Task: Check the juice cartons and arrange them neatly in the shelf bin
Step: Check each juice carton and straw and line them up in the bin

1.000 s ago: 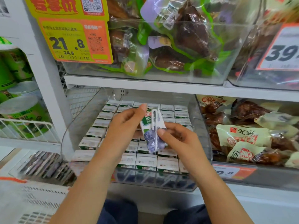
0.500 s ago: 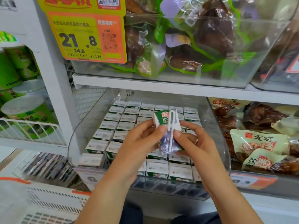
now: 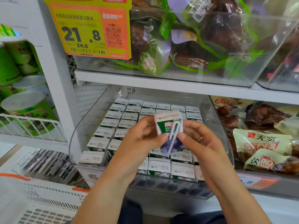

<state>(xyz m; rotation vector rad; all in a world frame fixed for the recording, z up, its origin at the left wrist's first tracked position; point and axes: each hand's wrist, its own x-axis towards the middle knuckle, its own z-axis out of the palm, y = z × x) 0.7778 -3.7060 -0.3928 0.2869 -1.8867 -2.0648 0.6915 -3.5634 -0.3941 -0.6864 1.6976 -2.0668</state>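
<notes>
While my left hand (image 3: 137, 143) and right hand (image 3: 199, 143) pinch juice carton (image 3: 169, 126) upright, fingers curled round it, above bin (image 3: 90, 120) of packed cartons (image 3: 129, 117).

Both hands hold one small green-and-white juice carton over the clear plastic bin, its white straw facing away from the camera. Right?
Not quite. In the head view the white straw faces the camera. Both the left hand and right hand do hold the small green-and-white juice carton over the clear plastic bin.
</notes>
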